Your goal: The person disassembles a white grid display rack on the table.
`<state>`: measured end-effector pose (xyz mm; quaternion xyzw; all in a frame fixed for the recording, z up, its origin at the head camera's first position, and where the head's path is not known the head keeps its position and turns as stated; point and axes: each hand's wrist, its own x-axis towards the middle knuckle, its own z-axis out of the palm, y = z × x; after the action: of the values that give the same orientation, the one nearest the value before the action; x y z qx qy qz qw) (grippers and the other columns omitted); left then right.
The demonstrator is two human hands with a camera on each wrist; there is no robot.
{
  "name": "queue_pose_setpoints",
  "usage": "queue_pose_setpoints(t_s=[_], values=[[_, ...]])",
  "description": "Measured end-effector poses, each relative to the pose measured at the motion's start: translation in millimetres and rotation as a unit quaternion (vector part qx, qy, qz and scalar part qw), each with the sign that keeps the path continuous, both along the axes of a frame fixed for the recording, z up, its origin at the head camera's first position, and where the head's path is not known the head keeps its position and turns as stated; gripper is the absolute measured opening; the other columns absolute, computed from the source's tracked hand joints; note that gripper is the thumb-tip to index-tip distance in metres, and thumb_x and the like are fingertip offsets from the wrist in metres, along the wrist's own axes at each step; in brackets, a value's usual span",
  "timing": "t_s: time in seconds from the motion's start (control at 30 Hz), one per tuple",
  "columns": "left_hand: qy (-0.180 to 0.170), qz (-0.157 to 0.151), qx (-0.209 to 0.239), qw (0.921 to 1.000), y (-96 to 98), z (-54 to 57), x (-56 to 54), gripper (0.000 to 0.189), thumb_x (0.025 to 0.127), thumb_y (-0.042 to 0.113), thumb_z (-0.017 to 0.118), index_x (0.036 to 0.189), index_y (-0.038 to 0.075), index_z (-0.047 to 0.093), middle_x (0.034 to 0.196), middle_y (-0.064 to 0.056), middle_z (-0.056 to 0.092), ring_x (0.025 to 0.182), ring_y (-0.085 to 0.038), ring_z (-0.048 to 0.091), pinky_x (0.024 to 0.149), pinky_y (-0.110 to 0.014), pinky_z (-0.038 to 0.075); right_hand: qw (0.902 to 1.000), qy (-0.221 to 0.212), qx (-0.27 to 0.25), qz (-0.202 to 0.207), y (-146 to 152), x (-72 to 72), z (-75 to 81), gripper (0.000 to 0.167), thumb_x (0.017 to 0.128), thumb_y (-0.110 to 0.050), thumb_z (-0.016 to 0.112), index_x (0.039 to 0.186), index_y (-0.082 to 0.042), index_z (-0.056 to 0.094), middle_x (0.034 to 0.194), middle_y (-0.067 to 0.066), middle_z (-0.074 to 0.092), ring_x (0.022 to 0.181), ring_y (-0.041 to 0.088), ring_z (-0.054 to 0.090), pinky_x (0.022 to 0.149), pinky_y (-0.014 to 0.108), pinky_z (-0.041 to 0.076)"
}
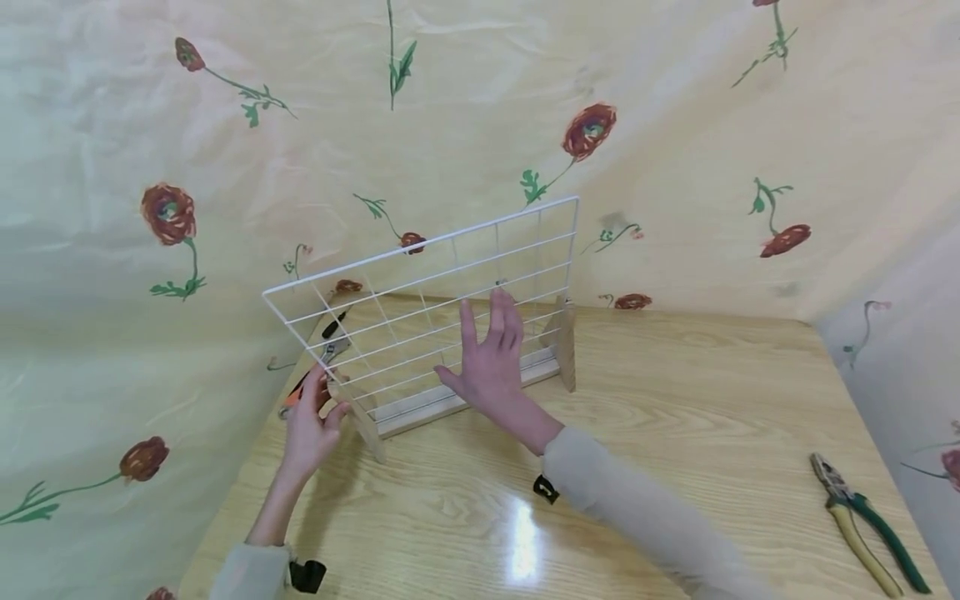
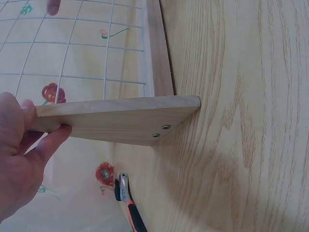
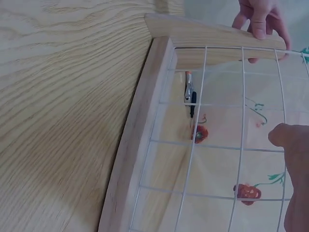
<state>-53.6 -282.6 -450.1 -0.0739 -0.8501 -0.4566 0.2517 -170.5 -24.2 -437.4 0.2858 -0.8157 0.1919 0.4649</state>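
Note:
A white wire grid (image 1: 450, 237) leans back in a wooden stand on the table. The stand has a left side panel (image 2: 111, 116), a right side panel (image 1: 567, 346) and a long bottom bar (image 3: 133, 140) between them. My left hand (image 1: 309, 425) grips the upper end of the left panel, thumb on one face and fingers on the other. Two screw heads (image 2: 161, 131) show low on that panel's outer face. In front of the grid, my right hand (image 1: 491, 367) spreads its fingers against or close to the wires; contact is unclear.
An adjustable wrench (image 2: 128, 200) with an orange and black handle lies behind the left panel, near a black-handled screwdriver (image 1: 333, 325). Pliers (image 1: 855, 508) with green and yellow handles lie at the table's right. Flower-patterned cloth (image 1: 675, 167) hangs behind the wood-grain table (image 1: 675, 433).

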Motion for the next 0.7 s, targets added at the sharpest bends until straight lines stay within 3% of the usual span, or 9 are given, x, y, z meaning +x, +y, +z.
queue_pose_setpoints(t_s=[0.17,0.27,0.4,0.6,0.7], values=[[0.004,0.004,-0.01,0.9999,13.3,19.6,6.9,0.064,0.073,-0.035,0.061,0.131,-0.015,0.043,0.112,-0.045,0.056,0.1,-0.062,0.059,0.073,-0.007,0.05,0.9986,-0.042,-0.024,-0.02,-10.8,-4.0,0.0,0.144,0.057,-0.049,0.095,0.157,-0.01,-0.001,0.153,0.033,-0.005,0.143,0.053,0.011,0.11,0.066,0.028],[-0.003,0.005,-0.006,1.0,9.5,13.2,5.0,0.066,0.074,-0.033,0.062,0.133,-0.011,0.044,0.114,-0.043,0.057,0.101,-0.059,0.059,0.074,-0.006,0.049,0.9963,-0.073,-0.035,-0.03,-16.1,-5.5,0.7,0.145,0.059,-0.046,0.095,0.156,-0.012,-0.007,0.153,0.032,-0.011,0.142,0.054,0.012,0.107,0.067,0.033],[0.001,0.011,-0.007,0.9999,4.0,1.6,0.5,0.067,0.075,-0.032,0.064,0.134,-0.007,0.045,0.115,-0.041,0.058,0.101,-0.058,0.06,0.074,-0.004,0.047,0.9917,-0.112,-0.047,-0.042,-20.6,-5.7,3.1,0.151,0.058,-0.043,0.097,0.156,-0.013,-0.015,0.153,0.032,-0.017,0.133,0.061,0.027,0.099,0.068,0.043],[0.013,0.006,-0.013,0.9998,15.5,23.8,7.5,0.062,0.074,-0.033,0.064,0.129,-0.014,0.044,0.11,-0.043,0.057,0.099,-0.061,0.059,0.075,-0.007,0.049,0.9862,-0.151,-0.055,-0.04,-20.7,-5.4,8.3,0.144,0.058,-0.039,0.097,0.153,-0.012,-0.007,0.153,0.03,-0.022,0.129,0.062,0.032,0.097,0.067,0.045],[0.012,0.011,-0.013,0.9998,17.9,27.6,9.1,0.063,0.074,-0.031,0.065,0.13,-0.014,0.045,0.11,-0.042,0.057,0.098,-0.06,0.06,0.077,-0.007,0.049,0.9854,-0.158,-0.05,-0.039,-18.9,-5.2,9.7,0.138,0.058,-0.04,0.097,0.152,-0.011,0.0,0.154,0.029,-0.019,0.129,0.06,0.032,0.093,0.066,0.047]])
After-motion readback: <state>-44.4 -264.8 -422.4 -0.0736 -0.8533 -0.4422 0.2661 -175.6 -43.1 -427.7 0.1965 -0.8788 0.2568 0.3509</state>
